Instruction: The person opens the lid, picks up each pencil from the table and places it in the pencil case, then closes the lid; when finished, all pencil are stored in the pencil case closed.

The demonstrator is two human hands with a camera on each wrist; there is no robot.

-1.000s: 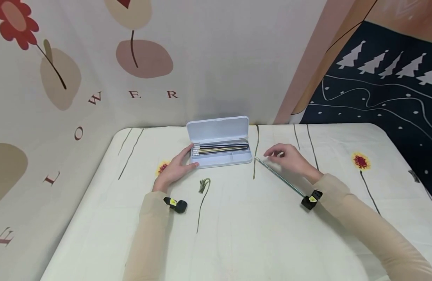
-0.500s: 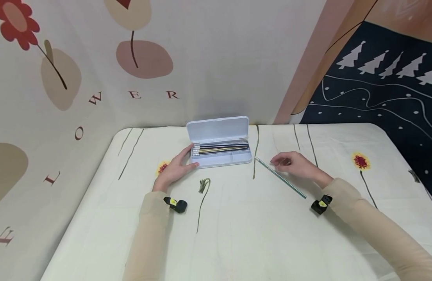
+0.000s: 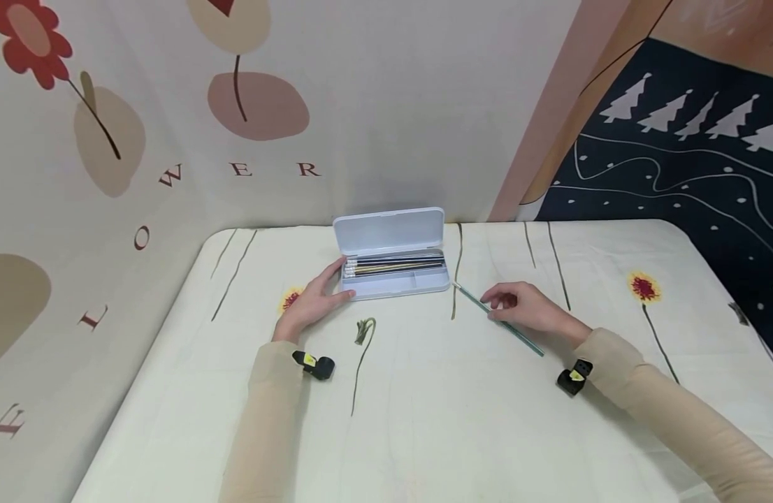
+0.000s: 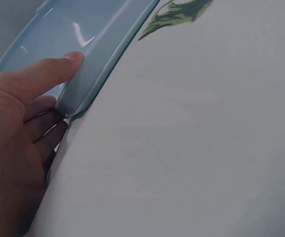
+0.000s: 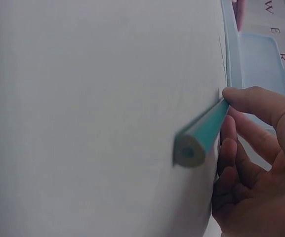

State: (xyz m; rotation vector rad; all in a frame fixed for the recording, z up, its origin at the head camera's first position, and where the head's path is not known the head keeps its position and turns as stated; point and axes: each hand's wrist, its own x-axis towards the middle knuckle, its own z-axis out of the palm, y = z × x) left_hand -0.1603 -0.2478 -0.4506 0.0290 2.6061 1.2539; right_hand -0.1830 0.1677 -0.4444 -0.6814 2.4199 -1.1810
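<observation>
A pale blue pencil case [image 3: 393,295] stands with its lid raised near the back of the table. Several dark and yellowish pencils [image 3: 395,267] lie in its rear compartment, white eraser ends to the left. My left hand [image 3: 312,305] holds the case's left end, with the thumb [image 4: 65,66] at the front corner and the fingers at the end wall. Right of the case, a teal pencil [image 3: 526,341] lies slantwise, its white end toward the case and its flat unsharpened end toward me. My right hand [image 3: 530,306] pinches this pencil along its middle, the thumb [image 5: 248,98] on top.
The front compartments of the case, split by a small divider [image 3: 415,281], hold nothing visible. A white cloth [image 3: 412,419] printed with flowers and stems covers the table. A patterned curtain [image 3: 374,140] hangs right behind the case.
My right hand has drawn back from near the pencil's white end and come down onto its middle, now pinching it. The left hand has stayed on the case.
</observation>
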